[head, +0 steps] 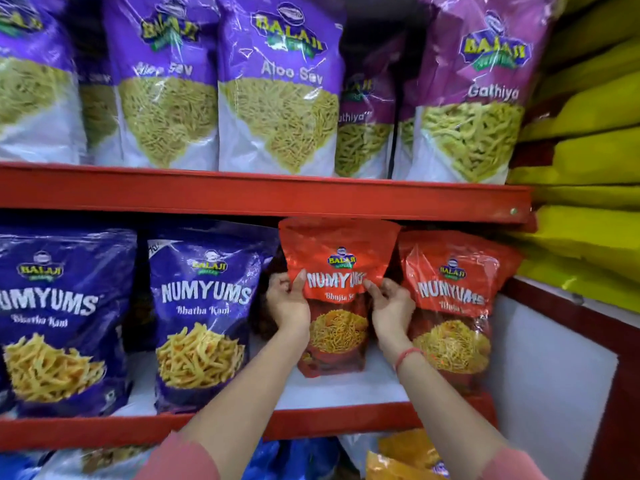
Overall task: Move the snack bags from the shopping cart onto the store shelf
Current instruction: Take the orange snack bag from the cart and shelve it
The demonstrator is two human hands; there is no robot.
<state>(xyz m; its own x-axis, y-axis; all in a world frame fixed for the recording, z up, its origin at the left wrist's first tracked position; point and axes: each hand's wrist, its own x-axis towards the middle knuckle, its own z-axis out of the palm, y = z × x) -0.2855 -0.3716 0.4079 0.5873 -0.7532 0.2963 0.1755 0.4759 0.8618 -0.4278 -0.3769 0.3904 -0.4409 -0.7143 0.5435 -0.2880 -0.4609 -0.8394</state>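
An orange-red Numyums Bhujia Sev bag point(337, 251) stands upright on the middle shelf point(346, 391), its top just under the red rail above. My left hand point(289, 301) grips its left edge and my right hand point(389, 304) grips its right edge, both at the height of the label. A second bag of the same kind point(453, 299) stands immediately to its right, apart from my hands. The shopping cart is out of view.
Two blue Numyums Bhatha Kani bags point(204, 317) stand to the left on the same shelf. Purple Aloo Sev point(280, 84) and Gathiya bags point(474, 91) fill the upper shelf. Yellow packs point(588, 133) are stacked at right. More bags point(405, 452) lie on the shelf below.
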